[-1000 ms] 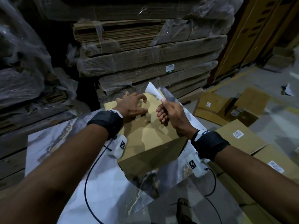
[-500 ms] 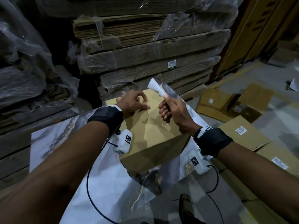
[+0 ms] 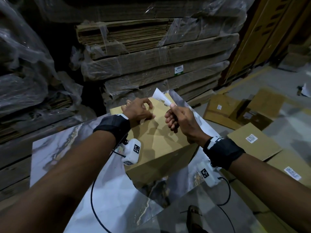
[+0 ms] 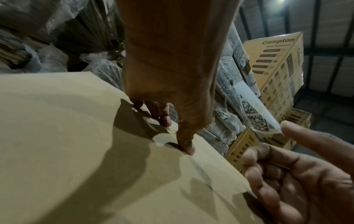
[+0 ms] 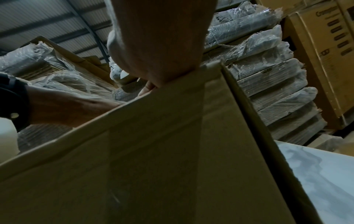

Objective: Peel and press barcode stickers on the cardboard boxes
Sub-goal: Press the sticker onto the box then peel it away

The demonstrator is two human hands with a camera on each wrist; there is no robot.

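Plainly, the right hand (image 3: 178, 117) pinched a thin, floppy white barcode sticker sheet (image 3: 161, 98) by its corner edge — the left hand's (image 3: 138, 111) curled fingertips pressed a small white sticker (image 4: 162, 138) onto the stiff brown cardboard box (image 3: 165, 140)

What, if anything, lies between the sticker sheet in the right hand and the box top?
Only air: the sticker sheet, pinched by the right hand, hangs above bare cardboard box; the left hand presses beside.

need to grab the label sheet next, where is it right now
In the head view the label sheet is pinched in the right hand, raised over the far right edge of the cardboard box.
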